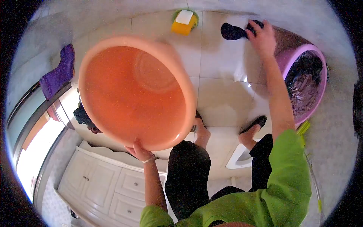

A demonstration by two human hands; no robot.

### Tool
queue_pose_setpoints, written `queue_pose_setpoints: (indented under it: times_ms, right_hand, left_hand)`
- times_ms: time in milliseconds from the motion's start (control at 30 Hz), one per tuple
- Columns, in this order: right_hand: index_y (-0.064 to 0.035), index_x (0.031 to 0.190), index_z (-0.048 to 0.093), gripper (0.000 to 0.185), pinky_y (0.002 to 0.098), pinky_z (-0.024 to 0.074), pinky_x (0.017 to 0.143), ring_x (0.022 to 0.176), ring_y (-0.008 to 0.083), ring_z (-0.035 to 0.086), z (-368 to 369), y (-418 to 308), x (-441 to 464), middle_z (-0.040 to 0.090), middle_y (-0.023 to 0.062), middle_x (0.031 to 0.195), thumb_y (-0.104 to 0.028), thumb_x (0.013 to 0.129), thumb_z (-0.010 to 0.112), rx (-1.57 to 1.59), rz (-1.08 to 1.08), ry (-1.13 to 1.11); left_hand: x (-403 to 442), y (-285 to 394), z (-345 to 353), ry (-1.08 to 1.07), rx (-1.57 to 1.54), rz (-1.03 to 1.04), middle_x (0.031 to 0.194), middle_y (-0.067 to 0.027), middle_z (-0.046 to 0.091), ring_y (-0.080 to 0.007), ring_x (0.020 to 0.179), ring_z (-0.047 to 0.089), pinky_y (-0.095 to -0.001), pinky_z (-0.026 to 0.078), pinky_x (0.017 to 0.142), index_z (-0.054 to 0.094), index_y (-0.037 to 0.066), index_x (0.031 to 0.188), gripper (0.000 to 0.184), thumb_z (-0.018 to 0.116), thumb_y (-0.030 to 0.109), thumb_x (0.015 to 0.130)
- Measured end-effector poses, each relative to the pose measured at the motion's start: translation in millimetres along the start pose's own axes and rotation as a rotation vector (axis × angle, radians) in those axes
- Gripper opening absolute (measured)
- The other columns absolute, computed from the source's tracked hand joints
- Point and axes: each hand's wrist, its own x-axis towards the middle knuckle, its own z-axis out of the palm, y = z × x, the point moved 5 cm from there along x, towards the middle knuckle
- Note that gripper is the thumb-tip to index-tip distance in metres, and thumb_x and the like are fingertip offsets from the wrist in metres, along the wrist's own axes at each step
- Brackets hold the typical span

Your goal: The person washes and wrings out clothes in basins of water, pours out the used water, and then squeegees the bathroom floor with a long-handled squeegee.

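Observation:
A large orange basin (113,87) is tilted up on the left, its inside facing the camera and showing nothing loose in it. My left hand (140,151) grips its lower rim, fingers behind and thumb over the edge. At the upper right my right hand (261,38) is on a black item (232,31), perhaps a shoe or slipper, lying on the tiled floor; its fingers curl over the item's right end. Beside my right forearm stands a pink tub (321,83) holding dark, wet-looking cloth (304,81).
A yellow and white object (184,22) lies near the far wall. On the left are a purple boot (58,73) and dark items behind the basin. A white cabinet (102,181) stands at the lower left, and a white floor fixture (238,157) is near my feet.

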Motion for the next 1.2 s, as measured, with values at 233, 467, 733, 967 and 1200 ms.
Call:
queue_pose_setpoints:
  times_ms: [233, 467, 733, 967, 1200]
  right_hand:
    - [-0.001, 0.114, 0.036, 0.043, 0.0316, 0.0514, 0.058, 0.068, 0.0201, 0.059, 131.2, -123.0, 21.2, 0.054, 0.0143, 0.093, -0.019, 0.077, 0.05, 0.942, 0.365, -0.631]
    - [0.0052, 0.103, 0.046, 0.035, 0.0333, 0.0521, 0.055, 0.066, 0.0237, 0.061, 147.0, -129.6, 28.4, 0.057, 0.017, 0.084, -0.015, 0.074, 0.05, 0.662, 0.281, -0.452]
    - [0.0018, 0.096, 0.052, 0.026, 0.0335, 0.0496, 0.056, 0.063, 0.0219, 0.06, 18.1, -56.5, -48.8, 0.059, 0.016, 0.078, -0.011, 0.074, 0.05, 1.139, 0.458, -0.589]
    - [-0.0009, 0.087, 0.053, 0.026, 0.04, 0.0456, 0.061, 0.067, 0.034, 0.057, -228.1, 25.5, -138.6, 0.058, 0.0198, 0.071, -0.014, 0.065, 0.049, 0.78, 0.407, -0.621]
    - [-0.001, 0.111, 0.046, 0.041, 0.0275, 0.0497, 0.057, 0.062, 0.0181, 0.059, -512.5, 60.3, -208.3, 0.058, 0.0116, 0.076, -0.008, 0.071, 0.041, 0.893, 0.538, -0.56]
  left_hand:
    - [0.9, -5.3, -10.2, -0.001, -0.035, 0.021, 0.112, -0.0111, 0.041, -0.024, 0.1, 0.041, -0.0387, 0.036, 0.086, 0.036, 0.005, 0.108, 0.042, 0.051, 0.009, 0.069]
    - [-5.2, 7.2, 12.8, -0.089, -0.125, 0.061, 0.117, -0.0121, 0.038, -0.0254, 0.104, 0.039, -0.0409, 0.034, 0.088, 0.033, 0.004, 0.115, 0.049, 0.051, 0.012, 0.069]
    - [7.8, 1.3, -19.4, -0.078, 0.158, 0.041, 0.122, -0.0126, 0.033, -0.0214, 0.107, 0.037, -0.0335, 0.034, 0.087, 0.029, -0.002, 0.12, 0.049, 0.047, 0.01, 0.076]
    - [-115.3, 156.9, 128.9, -0.697, 0.224, 0.038, 0.114, -0.0125, 0.042, -0.0211, 0.102, 0.044, -0.0334, 0.036, 0.085, 0.031, -0.001, 0.121, 0.047, 0.048, 0.008, 0.078]
    - [-387.4, 297.4, 258.5, -1.891, 0.146, -0.103, 0.12, -0.0133, 0.034, -0.0215, 0.108, 0.037, -0.0309, 0.029, 0.092, 0.019, 0.006, 0.129, 0.069, 0.058, 0.026, 0.075]
